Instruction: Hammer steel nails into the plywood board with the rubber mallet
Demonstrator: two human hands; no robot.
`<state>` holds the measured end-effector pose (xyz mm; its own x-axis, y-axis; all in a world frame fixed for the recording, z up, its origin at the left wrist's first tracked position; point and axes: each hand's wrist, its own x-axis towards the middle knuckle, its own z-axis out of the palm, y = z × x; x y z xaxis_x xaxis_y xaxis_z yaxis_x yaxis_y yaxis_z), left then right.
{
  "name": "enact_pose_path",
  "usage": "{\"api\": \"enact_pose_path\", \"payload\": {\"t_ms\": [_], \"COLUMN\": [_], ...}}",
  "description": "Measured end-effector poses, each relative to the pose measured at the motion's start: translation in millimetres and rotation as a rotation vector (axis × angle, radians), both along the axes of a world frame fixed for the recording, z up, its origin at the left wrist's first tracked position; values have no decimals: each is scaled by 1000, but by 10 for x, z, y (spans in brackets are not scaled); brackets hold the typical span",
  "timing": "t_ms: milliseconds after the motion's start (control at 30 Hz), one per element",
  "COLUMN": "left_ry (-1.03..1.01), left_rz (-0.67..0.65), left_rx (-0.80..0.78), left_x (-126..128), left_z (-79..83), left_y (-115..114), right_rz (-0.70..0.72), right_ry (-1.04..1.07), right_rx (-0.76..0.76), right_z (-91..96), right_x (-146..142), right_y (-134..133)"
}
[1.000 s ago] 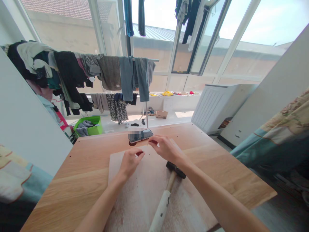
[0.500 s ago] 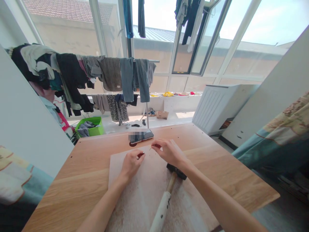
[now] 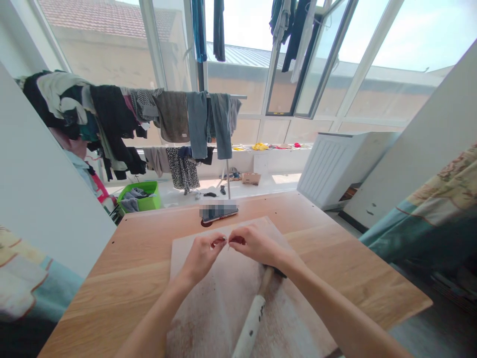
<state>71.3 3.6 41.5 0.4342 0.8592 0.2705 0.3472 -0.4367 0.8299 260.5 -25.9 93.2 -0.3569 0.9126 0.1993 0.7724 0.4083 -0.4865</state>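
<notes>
Since the earlier frame my right hand (image 3: 255,244) has moved in towards my left hand (image 3: 204,252); the fingertips nearly meet at the centre of the frame. The wooden table (image 3: 130,273) fills the lower frame, with open room at left and right and an outer corner at lower right. The pale board (image 3: 216,303) lies on it, a low edge that could catch my fingers. The hammer (image 3: 250,325), lower centre, has its head partly hidden beneath my right arm (image 3: 309,283); drawing that back carelessly could knock it. The phone (image 3: 220,214) lies near the table's far edge, so a long reach could push it over. Smallest, my right finger and thumb are clamped on a thin sliver (image 3: 228,248), my left on what seems a small piece (image 3: 224,238); a loose pinch could drop either.
</notes>
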Motion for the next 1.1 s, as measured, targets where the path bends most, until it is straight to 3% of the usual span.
{"api": "enact_pose_path", "payload": {"t_ms": [533, 833, 1100], "left_ry": [-23, -159, -118], "left_rz": [33, -5, 24], "left_rx": [-85, -158, -80], "left_x": [-18, 90, 73], "left_z": [-155, -222, -256], "left_y": [-73, -131, -133], "right_rz": [-5, -2, 46], "right_ry": [43, 103, 105], "right_rx": [-38, -73, -56], "right_z": [-98, -163, -170], "right_x": [-110, -106, -86], "right_y": [1, 1, 7]}}
